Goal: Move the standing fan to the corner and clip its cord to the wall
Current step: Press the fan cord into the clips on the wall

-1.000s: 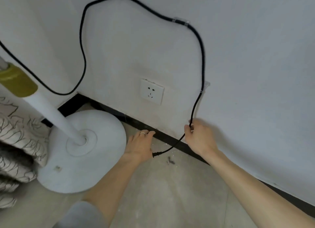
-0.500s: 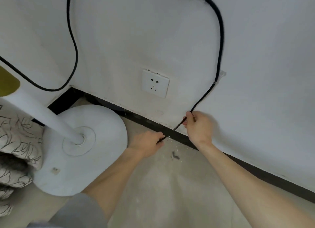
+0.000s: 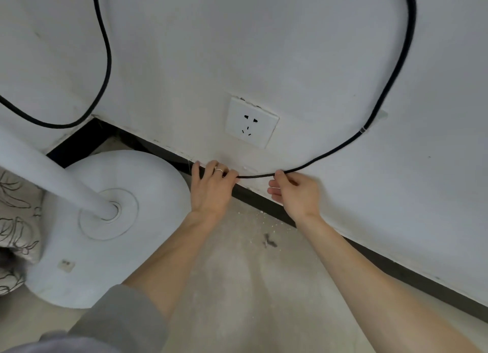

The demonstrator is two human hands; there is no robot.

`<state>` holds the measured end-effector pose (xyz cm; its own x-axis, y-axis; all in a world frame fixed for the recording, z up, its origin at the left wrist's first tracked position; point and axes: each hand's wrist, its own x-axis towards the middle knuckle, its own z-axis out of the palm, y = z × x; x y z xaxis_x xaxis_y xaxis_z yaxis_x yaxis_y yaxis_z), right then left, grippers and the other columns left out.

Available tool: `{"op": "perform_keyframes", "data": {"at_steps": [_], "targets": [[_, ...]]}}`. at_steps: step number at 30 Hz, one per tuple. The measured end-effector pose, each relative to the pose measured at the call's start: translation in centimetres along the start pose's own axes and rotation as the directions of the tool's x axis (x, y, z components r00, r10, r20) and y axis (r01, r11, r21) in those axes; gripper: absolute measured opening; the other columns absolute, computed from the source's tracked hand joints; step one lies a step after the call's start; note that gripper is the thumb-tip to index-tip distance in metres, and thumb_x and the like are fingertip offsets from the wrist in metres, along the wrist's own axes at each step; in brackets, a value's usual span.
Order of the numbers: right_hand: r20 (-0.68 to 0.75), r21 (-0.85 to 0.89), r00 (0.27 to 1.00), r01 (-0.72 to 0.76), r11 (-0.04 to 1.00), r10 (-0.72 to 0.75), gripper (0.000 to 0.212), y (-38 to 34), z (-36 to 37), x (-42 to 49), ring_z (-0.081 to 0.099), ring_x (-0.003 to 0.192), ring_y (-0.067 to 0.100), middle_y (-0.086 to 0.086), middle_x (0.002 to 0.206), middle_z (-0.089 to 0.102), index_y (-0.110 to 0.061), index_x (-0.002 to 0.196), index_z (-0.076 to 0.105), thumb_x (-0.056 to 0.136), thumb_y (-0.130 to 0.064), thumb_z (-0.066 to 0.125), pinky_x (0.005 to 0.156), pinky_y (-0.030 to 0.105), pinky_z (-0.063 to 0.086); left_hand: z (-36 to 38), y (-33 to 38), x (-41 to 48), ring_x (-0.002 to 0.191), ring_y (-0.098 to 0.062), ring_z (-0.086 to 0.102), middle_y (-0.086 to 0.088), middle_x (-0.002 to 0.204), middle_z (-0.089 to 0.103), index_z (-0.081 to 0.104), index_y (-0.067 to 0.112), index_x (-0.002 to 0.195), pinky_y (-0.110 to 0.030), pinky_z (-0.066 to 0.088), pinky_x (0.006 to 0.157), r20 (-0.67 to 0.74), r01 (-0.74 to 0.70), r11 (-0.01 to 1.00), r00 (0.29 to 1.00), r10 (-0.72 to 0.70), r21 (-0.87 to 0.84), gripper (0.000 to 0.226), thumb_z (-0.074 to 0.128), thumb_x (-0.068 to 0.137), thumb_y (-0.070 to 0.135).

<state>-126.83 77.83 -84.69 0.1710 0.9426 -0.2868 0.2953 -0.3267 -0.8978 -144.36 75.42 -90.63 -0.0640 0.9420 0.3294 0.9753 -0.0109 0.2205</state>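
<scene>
Since a moment ago both hands have risen from the floor, so the cord (image 3: 332, 150) stretches low along the wall under the socket (image 3: 251, 121): left hand (image 3: 212, 187) and right hand (image 3: 294, 191) pinch it, likely ready for clipping; the fan (image 3: 105, 220) stands in the corner.

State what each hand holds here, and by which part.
Both hold the thin black fan cord near its free end: left hand nearest the end, right hand pinching it further along.

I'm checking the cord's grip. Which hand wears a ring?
The left hand, nearer the fan base, has a ring on one finger; the right hand, pinching the cord, is bare.
</scene>
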Motion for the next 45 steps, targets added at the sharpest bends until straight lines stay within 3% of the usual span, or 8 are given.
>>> {"op": "perform_keyframes", "data": {"at_steps": [3, 6, 14, 20, 31, 38, 42, 45], "targets": [[-0.023, -0.036, 1.0, 0.008, 0.999, -0.009, 0.025, -0.5, 0.9, 0.4, 0.074, 0.062, 0.012, -0.003, 0.066, 0.076, -0.016, 0.071, 0.071, 0.092, -0.026, 0.06, 0.065, 0.029, 0.062, 0.3, -0.5, 0.9, 0.117, -0.032, 0.053, -0.011, 0.108, 0.069, 0.074, 0.015, 0.097, -0.058, 0.022, 0.107, 0.03, 0.044, 0.999, 0.999, -0.044, 0.013, 0.011, 0.065, 0.095, 0.02], [-0.03, -0.072, 0.999, -0.021, 0.997, 0.019, 0.028, -0.4, 1.5, 0.5, 0.074, 0.061, 0.012, -0.003, 0.065, 0.075, -0.017, 0.066, 0.07, 0.09, -0.025, 0.059, 0.068, 0.032, 0.063, 0.5, -1.0, 0.9, 0.121, -0.032, 0.051, -0.011, 0.116, 0.066, 0.075, 0.018, 0.101, -0.058, 0.024, 0.107, 0.049, 0.084, 0.996, 0.995, -0.083, -0.017, 0.017, 0.06, 0.097, 0.026], [-0.058, -0.089, 0.998, -0.017, 0.996, 0.012, 0.03, -0.2, 2.1, 0.4, 0.072, 0.055, 0.007, -0.007, 0.061, 0.073, -0.017, 0.067, 0.069, 0.093, -0.028, 0.057, 0.058, 0.027, 0.061, 0.4, -1.4, 1.2, 0.114, -0.032, 0.053, -0.009, 0.114, 0.066, 0.074, 0.019, 0.104, -0.055, 0.03, 0.103, 0.046, 0.095, 0.994, 0.995, -0.092, -0.052, 0.018, 0.06, 0.097, 0.028], [-0.055, -0.07, 0.998, -0.026, 0.997, 0.022, 0.029, -0.2, 2.2, 0.5, 0.072, 0.055, 0.007, -0.005, 0.062, 0.074, -0.019, 0.069, 0.069, 0.095, -0.028, 0.059, 0.059, 0.027, 0.062, 0.1, -1.2, 1.3, 0.114, -0.033, 0.054, -0.011, 0.11, 0.066, 0.074, 0.019, 0.101, -0.058, 0.031, 0.102, 0.026, 0.119, 0.991, 0.993, -0.117, -0.058, 0.013, 0.065, 0.093, 0.026], [-0.065, -0.093, 0.997, -0.051, 0.994, 0.045, 0.032, -0.8, 2.4, 0.1, 0.071, 0.054, 0.007, -0.007, 0.062, 0.072, -0.02, 0.067, 0.067, 0.096, -0.027, 0.056, 0.063, 0.031, 0.063, -0.4, -1.0, 1.4, 0.127, -0.031, 0.042, -0.009, 0.134, 0.053, 0.072, 0.025, 0.111, -0.046, 0.032, 0.101, 0.148, 0.266, 0.956, 0.958, -0.247, -0.121, 0.022, 0.06, 0.096, 0.037], [-0.091, -0.126, 0.995, -0.051, 0.991, 0.039, 0.035, -1.0, 2.9, -0.2, 0.07, 0.052, 0.007, -0.011, 0.063, 0.07, -0.024, 0.065, 0.062, 0.098, -0.028, 0.053, 0.072, 0.04, 0.062, -0.7, -1.0, 2.0, 0.108, -0.023, 0.053, -0.003, 0.123, 0.048, 0.067, 0.026, 0.11, -0.04, 0.053, 0.081, 0.335, 0.485, 0.798, 0.864, -0.375, -0.358, 0.023, 0.065, 0.092, 0.041], [-0.112, -0.157, 0.993, -0.053, 0.986, 0.036, 0.04, -1.3, 3.4, -0.7, 0.073, 0.062, 0.017, -0.011, 0.062, 0.067, -0.023, 0.061, 0.059, 0.099, -0.028, 0.05, 0.078, 0.043, 0.06, -0.4, -1.0, 2.1, 0.107, -0.023, 0.053, -0.005, 0.123, 0.049, 0.065, 0.029, 0.112, -0.034, 0.048, 0.075, 0.375, 0.537, 0.764, 0.832, -0.409, -0.358, 0.026, 0.064, 0.091, 0.045], [-0.121, -0.168, 0.991, -0.075, 0.983, 0.055, 0.04, -1.7, 3.5, -0.9, 0.074, 0.066, 0.02, -0.01, 0.058, 0.067, -0.022, 0.06, 0.059, 0.098, -0.028, 0.05, 0.079, 0.044, 0.059, -0.1, -0.7, 2.6, 0.098, -0.024, 0.056, -0.01, 0.12, 0.051, 0.063, 0.032, 0.116, -0.03, 0.043, 0.075, 0.459, 0.644, 0.658, 0.756, -0.468, -0.391, 0.029, 0.064, 0.09, 0.046]]}}
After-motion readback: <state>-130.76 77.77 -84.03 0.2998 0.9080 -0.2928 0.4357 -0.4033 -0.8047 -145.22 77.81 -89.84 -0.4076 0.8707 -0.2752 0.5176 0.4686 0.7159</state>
